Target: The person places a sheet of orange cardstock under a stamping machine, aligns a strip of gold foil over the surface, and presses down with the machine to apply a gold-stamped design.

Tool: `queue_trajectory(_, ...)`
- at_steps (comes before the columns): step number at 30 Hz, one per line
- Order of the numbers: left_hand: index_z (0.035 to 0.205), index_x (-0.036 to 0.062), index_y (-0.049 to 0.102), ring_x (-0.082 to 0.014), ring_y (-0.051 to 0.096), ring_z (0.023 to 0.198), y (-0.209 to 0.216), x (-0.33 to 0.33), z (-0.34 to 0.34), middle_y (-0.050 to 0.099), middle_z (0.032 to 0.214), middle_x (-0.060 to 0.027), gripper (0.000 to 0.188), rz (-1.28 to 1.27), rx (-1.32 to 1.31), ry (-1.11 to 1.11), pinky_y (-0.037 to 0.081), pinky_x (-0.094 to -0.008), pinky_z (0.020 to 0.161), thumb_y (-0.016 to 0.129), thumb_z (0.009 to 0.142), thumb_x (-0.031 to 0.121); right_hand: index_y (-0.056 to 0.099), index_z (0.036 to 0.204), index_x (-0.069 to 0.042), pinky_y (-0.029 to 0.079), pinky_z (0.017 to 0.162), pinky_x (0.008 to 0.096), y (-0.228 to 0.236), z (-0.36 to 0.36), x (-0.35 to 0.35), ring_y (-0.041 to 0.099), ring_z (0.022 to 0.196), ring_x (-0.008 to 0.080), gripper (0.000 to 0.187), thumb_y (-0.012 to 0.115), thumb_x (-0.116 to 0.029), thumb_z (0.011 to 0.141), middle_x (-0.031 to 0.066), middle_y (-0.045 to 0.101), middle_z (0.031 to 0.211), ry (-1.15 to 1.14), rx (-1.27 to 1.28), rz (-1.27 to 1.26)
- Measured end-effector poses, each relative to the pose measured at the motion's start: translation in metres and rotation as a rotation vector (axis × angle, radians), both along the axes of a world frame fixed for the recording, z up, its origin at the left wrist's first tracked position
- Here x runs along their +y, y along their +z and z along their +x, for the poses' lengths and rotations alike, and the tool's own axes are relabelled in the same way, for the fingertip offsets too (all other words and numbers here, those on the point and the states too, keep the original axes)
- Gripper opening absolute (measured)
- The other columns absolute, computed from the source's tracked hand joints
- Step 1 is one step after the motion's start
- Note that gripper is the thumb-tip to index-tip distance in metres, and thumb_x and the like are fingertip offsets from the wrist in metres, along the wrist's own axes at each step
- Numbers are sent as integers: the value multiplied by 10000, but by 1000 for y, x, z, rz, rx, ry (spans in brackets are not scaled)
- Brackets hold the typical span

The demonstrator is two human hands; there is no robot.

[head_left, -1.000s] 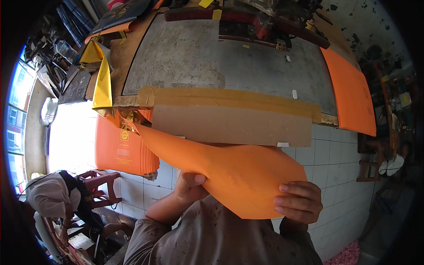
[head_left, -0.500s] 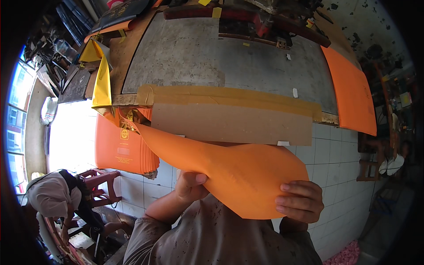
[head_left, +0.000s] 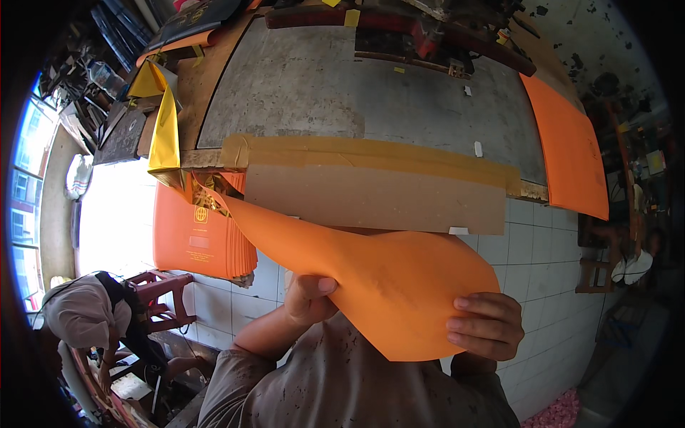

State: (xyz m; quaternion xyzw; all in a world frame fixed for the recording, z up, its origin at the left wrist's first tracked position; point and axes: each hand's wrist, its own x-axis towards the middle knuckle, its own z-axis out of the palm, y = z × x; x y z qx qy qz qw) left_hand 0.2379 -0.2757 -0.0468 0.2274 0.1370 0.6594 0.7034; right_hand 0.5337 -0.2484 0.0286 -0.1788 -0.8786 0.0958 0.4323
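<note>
Between my two hands a large orange sheet (head_left: 385, 285) bends in a loose curve in front of my chest. My left hand (head_left: 311, 296) pinches its lower left edge, thumb on top and the other fingers hidden behind. At the sheet's right end my right hand (head_left: 488, 324) grips the edge, with its fingers laid over the near face and the thumb out of sight. The sheet's narrow far end reaches up left to crumpled gold foil (head_left: 214, 187) by the table edge. A stack of printed orange folders (head_left: 200, 235) lies below that foil.
A grey-topped worktable (head_left: 285, 85) stands ahead, with a brown board (head_left: 371, 196) taped along its front edge. Dark red machine parts (head_left: 428, 39) sit at its back. Another orange sheet (head_left: 567, 150) hangs over the right side. At lower left a person (head_left: 89, 314) bends near a red stool (head_left: 164, 303).
The sheet's lower corner has dropped slightly and its curve has shifted a little. Both hands keep their hold in nearly the same place.
</note>
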Motion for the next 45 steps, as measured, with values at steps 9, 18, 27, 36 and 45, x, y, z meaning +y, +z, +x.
queue_trajectory(9,1291,-110,610,-341,701,1113,-1,-1,2,707,1222,-229,592,-6,16,19,549,-423,975,585,778,184,767,971,-152,639,775,302,-2,1,1,784,1053,217,50,724,-135,951,-35,814,1020,7,12,26)
queue_trajectory(18,1314,-116,599,-347,706,1106,3,-2,3,709,1224,-238,619,-42,61,30,553,-426,976,581,771,181,772,978,-142,640,753,301,-2,1,3,784,1054,227,54,728,-128,949,-17,814,1031,27,7,47)
queue_trajectory(27,1348,-114,576,-347,705,1114,2,1,4,704,1235,-238,646,-2,-84,-10,570,-429,967,604,767,167,772,1005,-149,638,765,305,-2,4,1,783,1065,223,73,711,-141,965,-28,812,1054,20,-20,34)
queue_trajectory(36,1374,-106,555,-351,698,1149,2,-1,2,692,1261,-234,669,-80,-106,-38,578,-437,978,656,773,170,773,990,-166,636,775,307,-1,-1,-2,783,1066,209,77,699,-156,971,-46,813,1044,-24,-5,0)
queue_trajectory(45,1343,-107,571,-356,693,1140,-2,4,4,688,1260,-236,640,42,-105,-31,569,-450,986,613,755,140,775,989,-169,630,786,308,-1,2,-3,783,1063,206,79,698,-163,969,-49,814,1043,-13,-20,9)
